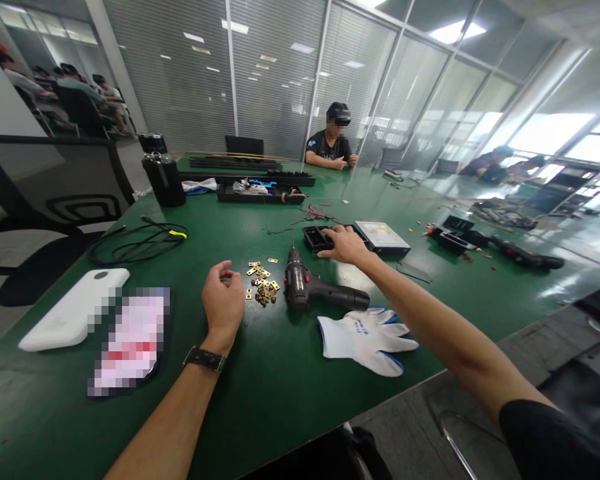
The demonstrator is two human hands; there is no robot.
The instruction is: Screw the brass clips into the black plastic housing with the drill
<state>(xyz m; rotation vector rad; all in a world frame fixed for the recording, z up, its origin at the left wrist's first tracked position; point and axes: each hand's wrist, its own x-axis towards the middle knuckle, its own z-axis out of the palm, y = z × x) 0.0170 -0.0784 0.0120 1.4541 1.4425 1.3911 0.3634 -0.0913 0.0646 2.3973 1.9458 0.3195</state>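
My left hand (223, 297) rests on the green table with its fingers loosely curled in and nothing visible in them. Just right of it lies a small pile of brass plates (258, 270) and dark brass screws (265, 293). My right hand (347, 245) reaches across to a black compartment case (314, 238), thumb and fingers spread over its near side; part of the case is hidden beneath the hand. Between my hands a black cordless drill (296, 283) lies on its side, bit pointing away. A white work glove (367, 339) lies flat below the drill.
A silver-topped box (383, 237) sits right of the case. Left are a white power bank (73, 310), a blurred-out phone (133, 340) and a coiled black cable (135, 243). A black bottle (164, 179) and long black tray (260, 193) stand farther back. Another person (331, 140) sits opposite.
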